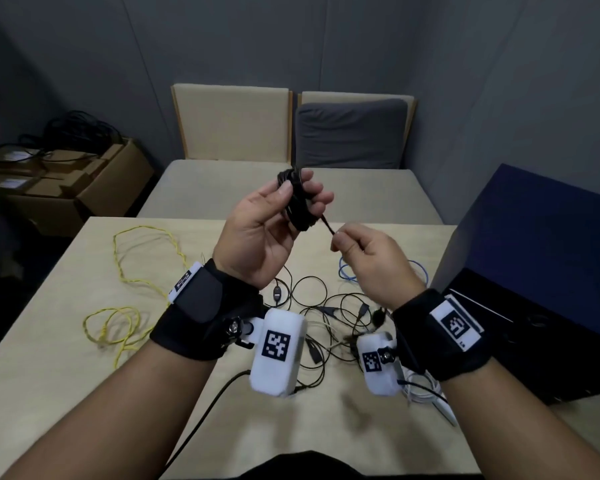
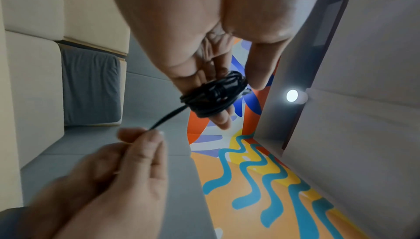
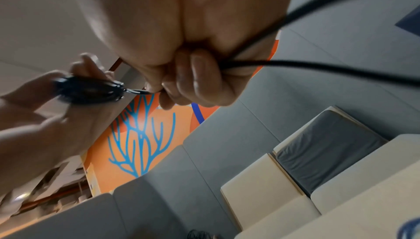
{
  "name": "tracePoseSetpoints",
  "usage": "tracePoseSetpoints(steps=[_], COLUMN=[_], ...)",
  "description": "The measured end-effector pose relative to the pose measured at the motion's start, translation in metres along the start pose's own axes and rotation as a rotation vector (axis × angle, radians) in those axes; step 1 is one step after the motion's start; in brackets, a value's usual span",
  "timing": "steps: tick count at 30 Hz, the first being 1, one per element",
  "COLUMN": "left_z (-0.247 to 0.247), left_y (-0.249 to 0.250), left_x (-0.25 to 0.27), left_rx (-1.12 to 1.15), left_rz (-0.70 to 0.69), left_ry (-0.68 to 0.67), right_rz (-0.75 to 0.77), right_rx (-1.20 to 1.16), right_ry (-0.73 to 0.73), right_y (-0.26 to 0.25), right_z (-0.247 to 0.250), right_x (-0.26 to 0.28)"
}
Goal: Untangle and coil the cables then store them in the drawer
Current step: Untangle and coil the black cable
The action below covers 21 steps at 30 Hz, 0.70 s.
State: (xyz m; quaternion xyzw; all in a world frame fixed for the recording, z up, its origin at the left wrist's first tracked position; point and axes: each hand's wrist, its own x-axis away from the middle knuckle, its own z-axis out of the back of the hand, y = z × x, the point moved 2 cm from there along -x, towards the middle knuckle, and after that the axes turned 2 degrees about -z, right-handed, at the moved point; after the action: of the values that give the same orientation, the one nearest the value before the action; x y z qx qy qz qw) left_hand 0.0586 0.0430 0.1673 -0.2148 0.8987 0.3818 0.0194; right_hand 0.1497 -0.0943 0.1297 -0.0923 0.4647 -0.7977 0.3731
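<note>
the grip of the left hand (image 1: 257, 233) holds a black cable coil (image 1: 297, 202) wound round its curled fingers, thumb beside it, raised at the centre of the frame. just lower right, the right hand (image 1: 371, 261) pinches the coil's loose end (image 1: 327, 226) in a narrow grip. beneath both, on the bench (image 1: 49, 341), a tangle of thin black cables (image 1: 326, 317) lies at centre, a yellow cable (image 1: 132, 282) at left, and a blue cable (image 1: 347, 273) is partly hidden behind the right hand.
</note>
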Motion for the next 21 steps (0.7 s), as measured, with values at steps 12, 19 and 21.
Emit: tracePoseSetpoints(steps=[12,19,21], left_z=[0.044,0.066,0.064], left_y=[-0.011,-0.021,-0.021], left_x=[-0.018,-0.014,-0.011], left_rx=[-0.294,-1.130,-1.334], left_rz=[-0.097,-0.087,-0.068], left_ry=[0.267,0.079,-0.053], right_rz=[0.014,0.069,0.123], right_rx=[0.106,0.344,0.390], right_ry=[-0.296,-0.317,-0.276], right_y=[0.003,-0.021,-0.029], right_z=[-0.030,-0.006,0.006], right_x=[0.040,0.031,0.022])
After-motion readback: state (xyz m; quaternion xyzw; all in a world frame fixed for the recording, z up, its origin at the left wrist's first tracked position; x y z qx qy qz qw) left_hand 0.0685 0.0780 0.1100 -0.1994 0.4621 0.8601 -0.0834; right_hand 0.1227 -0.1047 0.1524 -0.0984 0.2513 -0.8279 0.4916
